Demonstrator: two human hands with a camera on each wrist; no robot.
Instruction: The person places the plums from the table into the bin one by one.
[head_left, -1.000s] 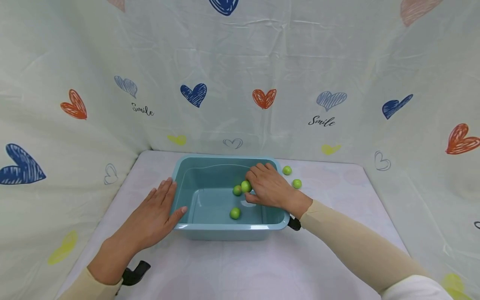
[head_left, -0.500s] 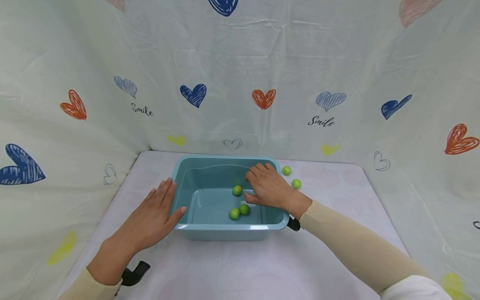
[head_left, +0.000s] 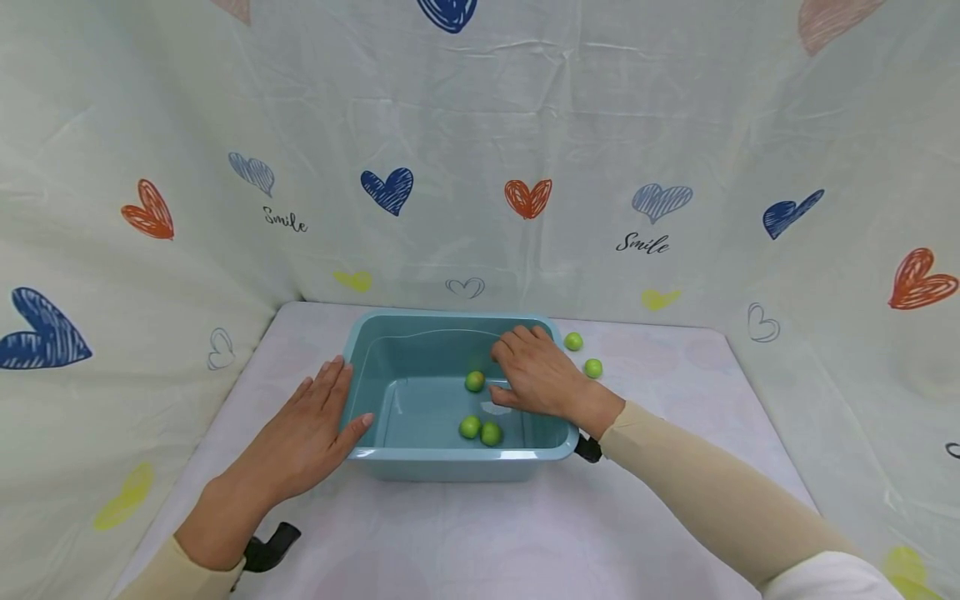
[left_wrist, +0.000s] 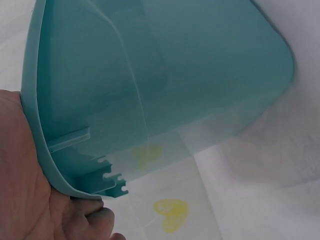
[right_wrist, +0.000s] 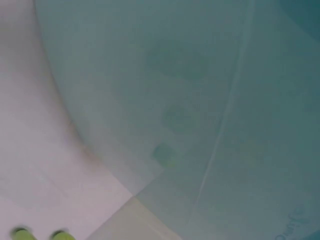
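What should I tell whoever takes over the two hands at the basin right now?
Left hand: flat against the basin's left outer wall, fingers straight, no grip on anything.
Right hand: inside the basin over its right side, palm down, empty.
Done: three green fruits lie in the basin, one near the middle, two side by side by the near wall.
Left: two green fruits lie on the table just beyond the basin's far right corner, close to the right hand.
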